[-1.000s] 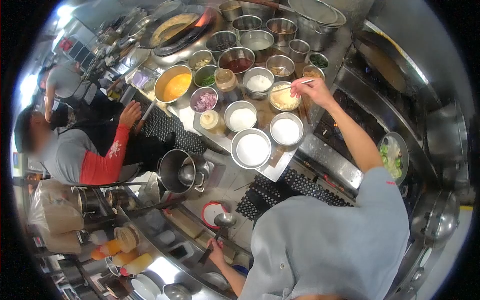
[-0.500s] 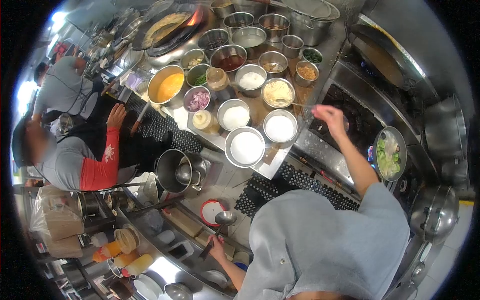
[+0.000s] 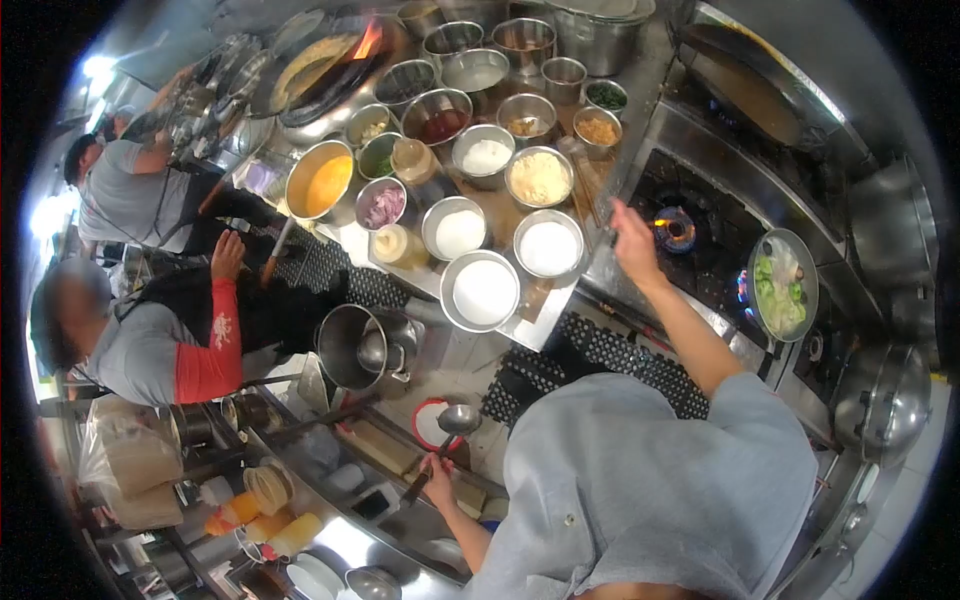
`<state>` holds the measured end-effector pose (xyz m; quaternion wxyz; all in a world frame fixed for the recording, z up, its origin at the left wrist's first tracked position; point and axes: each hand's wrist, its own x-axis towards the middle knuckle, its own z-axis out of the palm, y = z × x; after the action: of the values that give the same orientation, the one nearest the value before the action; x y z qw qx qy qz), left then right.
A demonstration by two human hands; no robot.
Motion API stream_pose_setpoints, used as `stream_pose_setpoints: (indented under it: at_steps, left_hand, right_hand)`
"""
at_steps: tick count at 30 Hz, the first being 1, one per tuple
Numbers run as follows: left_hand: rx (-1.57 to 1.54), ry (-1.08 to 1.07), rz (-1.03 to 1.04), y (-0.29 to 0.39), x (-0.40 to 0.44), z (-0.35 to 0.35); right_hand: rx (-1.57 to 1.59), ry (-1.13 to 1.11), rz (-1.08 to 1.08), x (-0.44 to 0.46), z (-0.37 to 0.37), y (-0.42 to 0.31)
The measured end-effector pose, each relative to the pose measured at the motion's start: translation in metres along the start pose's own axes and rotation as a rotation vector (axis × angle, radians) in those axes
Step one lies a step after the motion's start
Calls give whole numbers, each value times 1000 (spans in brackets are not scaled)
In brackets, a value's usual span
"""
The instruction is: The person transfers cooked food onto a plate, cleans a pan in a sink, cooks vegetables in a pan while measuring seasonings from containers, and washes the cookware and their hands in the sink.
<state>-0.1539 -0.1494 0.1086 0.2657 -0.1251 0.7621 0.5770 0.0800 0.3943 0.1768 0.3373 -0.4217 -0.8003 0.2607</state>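
My left hand (image 3: 438,487), low at the left of my body, is closed around the handle of a metal ladle (image 3: 459,420). The ladle's bowl hangs above a red-rimmed white container (image 3: 430,424). My right hand (image 3: 634,243) is out over the front of the stove, left of a lit burner (image 3: 673,231). Its fingers are curled, and a small dark bit shows at them; what they hold is unclear. Closest to it on the counter are a bowl of pale chopped food (image 3: 540,178) and a bowl of white powder (image 3: 549,248).
A pan of green vegetables (image 3: 783,285) sits over a flame at the right. Several metal bowls crowd the counter, including one of sliced red onion (image 3: 382,205). A co-worker with a red sleeve (image 3: 210,350) stands left, near a large steel pot (image 3: 350,343).
My right hand has drawn back slightly, and the spoon that was in the bowl of pale chopped food is gone from it. A burner flame now shows beside that hand.
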Motion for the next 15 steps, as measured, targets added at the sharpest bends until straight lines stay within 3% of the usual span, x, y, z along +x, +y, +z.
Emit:
stream_pose_setpoints:
  at_steps: [1,3,5,7,9,10,12,15]
  left_hand:
    - [37,6,-13,4,-7,0]
    - [39,12,-30,-3,-3,-7]
    - [28,29,-53,-7,2,0]
    - [-59,-2,-58,-14,-3,-6]
    - [-93,-46,-21,-22,8,-11]
    - [-50,-16,-32,-20,6,-1]
    - [-6,26,-117,-20,-7,-6]
    - [13,-25,-73,-27,-2,-8]
  right_hand:
    - [-125,-120,26,-7,19,26]
    - [-32,-42,-50,0,25,11]
    - [98,251,-187,3,13,-20]
    - [81,217,-154,-7,13,-17]
    - [-17,-41,35,-4,16,-6]
    - [34,47,-11,0,14,-8]
    - [-1,10,-33,1,27,12]
    - [-21,43,-23,2,27,7]
